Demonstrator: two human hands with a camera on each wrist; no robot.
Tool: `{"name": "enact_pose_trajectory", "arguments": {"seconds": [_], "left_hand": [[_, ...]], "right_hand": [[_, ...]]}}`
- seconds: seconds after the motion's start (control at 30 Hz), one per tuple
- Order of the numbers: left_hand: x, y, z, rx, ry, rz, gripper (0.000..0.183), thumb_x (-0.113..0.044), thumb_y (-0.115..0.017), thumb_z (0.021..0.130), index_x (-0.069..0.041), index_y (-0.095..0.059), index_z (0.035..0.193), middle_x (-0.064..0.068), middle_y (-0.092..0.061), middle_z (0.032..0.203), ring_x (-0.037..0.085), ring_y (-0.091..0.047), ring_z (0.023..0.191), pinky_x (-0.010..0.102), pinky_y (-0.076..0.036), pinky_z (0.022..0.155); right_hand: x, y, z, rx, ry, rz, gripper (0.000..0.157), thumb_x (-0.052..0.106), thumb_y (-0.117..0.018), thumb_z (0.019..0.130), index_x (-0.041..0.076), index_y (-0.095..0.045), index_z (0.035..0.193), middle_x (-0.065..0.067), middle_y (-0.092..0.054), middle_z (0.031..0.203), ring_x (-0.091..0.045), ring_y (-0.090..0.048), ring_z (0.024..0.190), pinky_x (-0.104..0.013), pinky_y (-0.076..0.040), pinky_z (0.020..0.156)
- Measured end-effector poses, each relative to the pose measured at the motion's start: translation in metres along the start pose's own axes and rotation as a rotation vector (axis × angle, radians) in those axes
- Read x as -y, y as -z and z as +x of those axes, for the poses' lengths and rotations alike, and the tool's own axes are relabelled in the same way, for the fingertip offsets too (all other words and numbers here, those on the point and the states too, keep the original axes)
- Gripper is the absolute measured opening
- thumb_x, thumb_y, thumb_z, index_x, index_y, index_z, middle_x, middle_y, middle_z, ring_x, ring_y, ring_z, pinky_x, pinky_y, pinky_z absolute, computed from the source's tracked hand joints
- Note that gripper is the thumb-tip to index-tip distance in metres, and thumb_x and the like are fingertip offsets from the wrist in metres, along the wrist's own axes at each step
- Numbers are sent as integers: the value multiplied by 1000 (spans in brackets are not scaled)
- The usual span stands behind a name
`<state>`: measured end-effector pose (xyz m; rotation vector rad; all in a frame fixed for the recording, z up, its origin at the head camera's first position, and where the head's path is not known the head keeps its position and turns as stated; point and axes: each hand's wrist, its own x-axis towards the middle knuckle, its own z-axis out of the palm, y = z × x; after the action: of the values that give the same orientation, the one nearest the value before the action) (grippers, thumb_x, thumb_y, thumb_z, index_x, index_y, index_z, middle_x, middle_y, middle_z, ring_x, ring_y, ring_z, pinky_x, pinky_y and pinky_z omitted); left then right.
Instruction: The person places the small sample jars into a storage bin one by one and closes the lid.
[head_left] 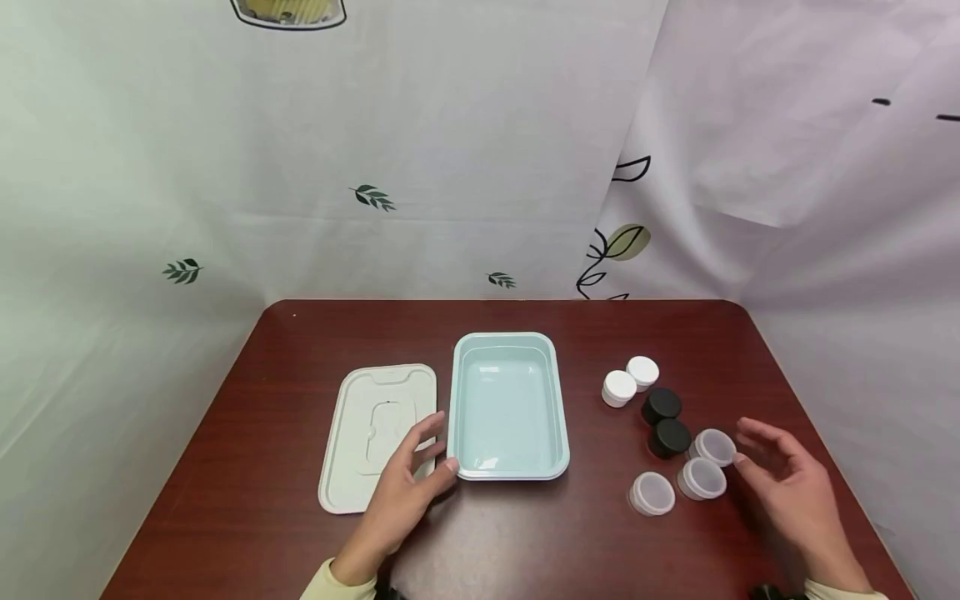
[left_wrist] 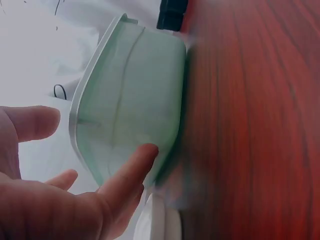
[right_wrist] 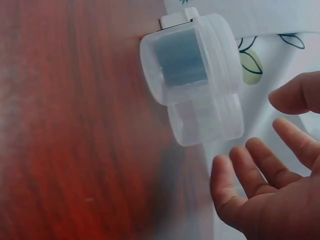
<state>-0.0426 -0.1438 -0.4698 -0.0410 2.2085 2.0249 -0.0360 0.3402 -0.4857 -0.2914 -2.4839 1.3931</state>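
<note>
A pale blue-green plastic tub (head_left: 510, 408) stands upright in the middle of the table with nothing inside. My left hand (head_left: 401, 500) is at its near left corner, fingers spread and loosely bent; the left wrist view has a fingertip (left_wrist: 149, 150) at the tub's side wall, though contact is hard to tell. Under that hand lies a flat whitish lid (head_left: 348, 425). On the right, my right hand (head_left: 797, 496) hovers beside two clear screw-top jars (head_left: 702, 480), its fingers relaxed and holding nothing. In the right wrist view a gap separates the fingers from the jars (right_wrist: 192, 60).
A third clear jar (head_left: 652, 493) sits slightly left of the pair. Behind them are two black jars (head_left: 670, 438) and two small white jars (head_left: 618, 388), each pair close together. Printed white cloth (head_left: 480, 150) hangs behind and beside the dark red wooden table (head_left: 525, 542).
</note>
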Motion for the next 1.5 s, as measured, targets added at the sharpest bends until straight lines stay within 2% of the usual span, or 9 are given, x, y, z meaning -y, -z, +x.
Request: {"name": "enact_pose_trajectory", "arguments": {"seconds": [0.13,0.23,0.53,0.7,0.87,1.03,1.23,1.5], "left_hand": [[2,-3,1,29,29,-59,66,-7,-70,99,-18,-45,159,18,-42,162,48,-44,146,36,-60,94],[2,-5,1,33,37,-72,66,-6,-70,99,-22,-46,158,18,-44,160,46,-48,144,35,-59,94],[-1,-11,3,113,97,-194,65,-6,-60,105,-18,-36,164,26,-41,154,36,-56,139,38,-58,97],[-1,-15,3,92,117,-246,65,-3,-59,103,-18,-38,162,26,-41,149,30,-59,133,40,-58,98],[-1,-17,4,74,120,-283,65,-1,-58,101,-17,-38,161,26,-39,150,24,-59,126,47,-59,96],[0,-18,4,82,111,-309,68,2,-58,100,-16,-35,161,26,-38,154,27,-57,131,46,-58,97],[0,-18,2,86,110,-317,71,6,-56,98,-16,-34,161,26,-36,156,35,-51,138,42,-58,97],[0,-19,0,71,119,-332,71,5,-57,98,-16,-34,162,25,-37,157,33,-52,137,40,-58,98]], "right_hand": [[-6,-3,0,52,-1,-29,52,3,-74,96,-1,-57,145,37,-58,120,21,-57,105,-4,-48,80],[-8,-3,0,84,10,-35,52,3,-73,96,-3,-56,145,38,-56,121,22,-56,105,-4,-48,80],[-14,-1,2,201,-25,-31,55,7,-72,98,-2,-53,150,39,-57,118,19,-59,102,-13,-55,75],[-15,1,3,279,-22,11,58,8,-69,101,1,-48,155,36,-57,123,16,-60,107,-18,-58,75],[-17,5,7,369,16,44,60,10,-65,104,3,-42,159,34,-56,128,14,-61,110,-22,-59,76],[-22,8,10,434,45,65,60,10,-63,106,3,-39,160,31,-55,131,13,-61,110,-24,-60,76],[-25,8,11,444,56,53,60,11,-62,106,0,-39,160,33,-50,133,15,-59,112,-23,-60,77],[-16,7,13,376,66,-2,58,15,-62,107,2,-42,160,34,-49,133,18,-57,112,-16,-57,79]]}}
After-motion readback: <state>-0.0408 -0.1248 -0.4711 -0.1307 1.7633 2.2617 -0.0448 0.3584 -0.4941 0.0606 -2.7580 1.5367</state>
